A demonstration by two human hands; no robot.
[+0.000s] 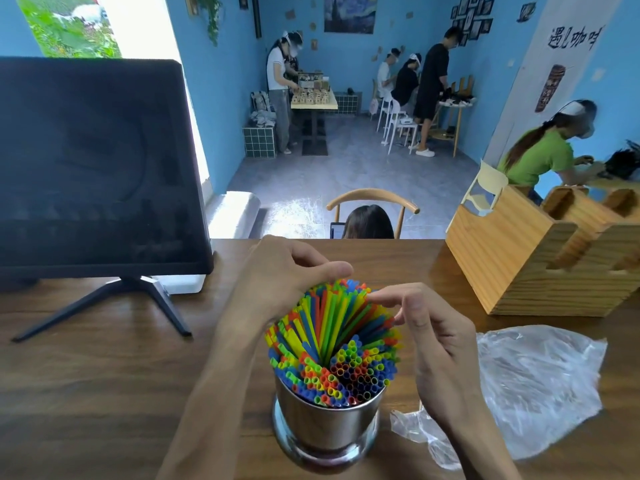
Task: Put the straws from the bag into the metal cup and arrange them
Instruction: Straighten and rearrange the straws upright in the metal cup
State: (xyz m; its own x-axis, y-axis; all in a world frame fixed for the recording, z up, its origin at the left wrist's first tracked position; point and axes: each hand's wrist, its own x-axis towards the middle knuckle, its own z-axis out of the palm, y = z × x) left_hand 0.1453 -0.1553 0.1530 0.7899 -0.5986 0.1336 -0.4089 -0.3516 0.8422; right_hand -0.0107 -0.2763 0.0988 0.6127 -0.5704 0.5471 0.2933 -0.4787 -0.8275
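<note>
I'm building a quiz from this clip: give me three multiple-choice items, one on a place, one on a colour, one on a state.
1. Where does the plastic bag lie?
A. right of the metal cup
B. under the monitor
C. inside the wooden box

2. What colour are the room's walls?
A. white
B. blue
C. green

3. Where are the straws now?
A. in the bag
B. scattered on the table
C. standing in the cup

Answers: 1 A, the bag lies crumpled on the table to the cup's right. 2 B, the walls are blue. 3 C, the straws fill the cup, both hands at their tips.
</note>
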